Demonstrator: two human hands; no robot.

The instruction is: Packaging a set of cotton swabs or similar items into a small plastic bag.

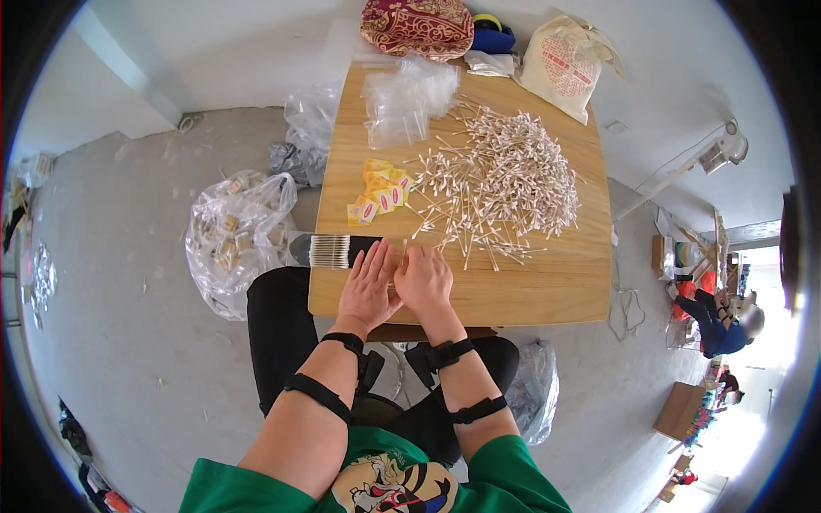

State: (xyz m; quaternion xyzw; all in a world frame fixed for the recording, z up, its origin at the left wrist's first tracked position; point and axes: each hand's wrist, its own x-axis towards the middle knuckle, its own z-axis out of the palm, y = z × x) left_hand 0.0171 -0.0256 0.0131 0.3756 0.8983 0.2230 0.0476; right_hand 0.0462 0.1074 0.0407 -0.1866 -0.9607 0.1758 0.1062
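My left hand [369, 289] lies flat with fingers stretched over a black strip [364, 243] near the table's front left. On the strip's left part, a row of cotton swabs [329, 251] lies side by side. Close beside it my right hand [425, 279] is closed, its fingers curled down at the table; a thin sliver shows by its fingertips, too small to name. Beyond the hands spreads a big loose heap of cotton swabs [522, 171]. Several yellow, white and red paper cards [382, 195] lie left of the heap.
Clear plastic bags [406, 98] lie at the wooden table's [530, 295] back left. A cloth drawstring bag [564, 64], a patterned red bundle [416, 27] and a blue tape dispenser [493, 38] line the back. A filled plastic sack [235, 244] stands on the floor left; people sit far right.
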